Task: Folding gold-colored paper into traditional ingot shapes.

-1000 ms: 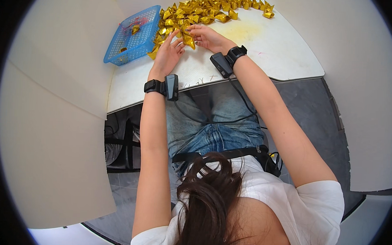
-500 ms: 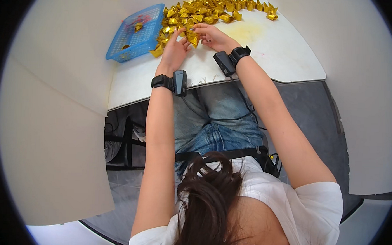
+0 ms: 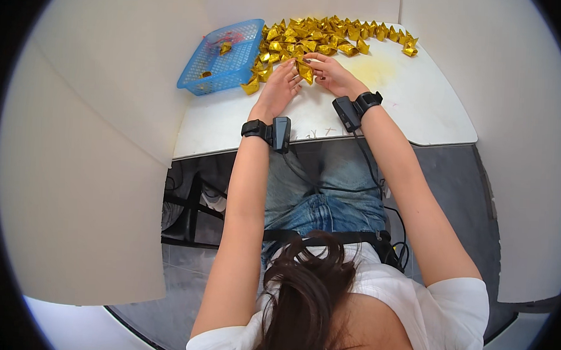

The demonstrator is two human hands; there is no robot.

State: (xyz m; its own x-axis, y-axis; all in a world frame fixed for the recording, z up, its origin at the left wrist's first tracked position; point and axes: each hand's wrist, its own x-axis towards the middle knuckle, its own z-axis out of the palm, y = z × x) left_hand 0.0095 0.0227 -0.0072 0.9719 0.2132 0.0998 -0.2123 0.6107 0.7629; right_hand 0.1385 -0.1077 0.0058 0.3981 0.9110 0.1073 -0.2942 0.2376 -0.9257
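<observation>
A gold foil paper ingot (image 3: 304, 73) is held up between my two hands, just in front of a heap of others like it. My left hand (image 3: 278, 90) curls round its left side, fingertips against the foil. From the right, my right hand (image 3: 334, 75) pinches its upper edge between thumb and fingers. Behind them, many finished-looking gold paper ingots (image 3: 318, 33) lie heaped on the white table (image 3: 415, 106), with a row trailing off to the right.
Left of the heap sits a blue plastic basket (image 3: 219, 66) with a couple of gold pieces and something pinkish-red inside. Pale partitions (image 3: 99, 161) stand on both sides. Black cables (image 3: 349, 189) run from my wrist devices over my lap below the table's front edge.
The whole view has shifted, so table, basket and hands sit farther right and lower. Both hands keep hold of the gold ingot, with only slight finger movement.
</observation>
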